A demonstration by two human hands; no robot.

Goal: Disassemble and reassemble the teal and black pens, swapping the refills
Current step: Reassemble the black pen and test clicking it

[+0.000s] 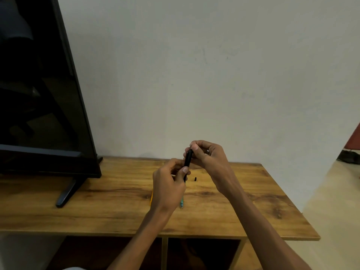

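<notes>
I hold the black pen (pixel 188 159) upright above the wooden table (pixel 116 211). My left hand (pixel 169 187) grips its lower part with thumb and fingers. My right hand (pixel 206 154) pinches its upper end. A small black piece (pixel 195 179) lies on the table just right of my left hand. The teal pen (pixel 181 203) lies on the table under my left wrist, mostly hidden, with only its lower end showing. A yellow pen (pixel 151 198) peeks out at the left of my left hand.
A large dark screen (pixel 42 94) on a black stand (pixel 66 193) fills the left side of the table. A pale wall rises right behind the table. Open shelf compartments (pixel 202 254) lie below the table's front edge.
</notes>
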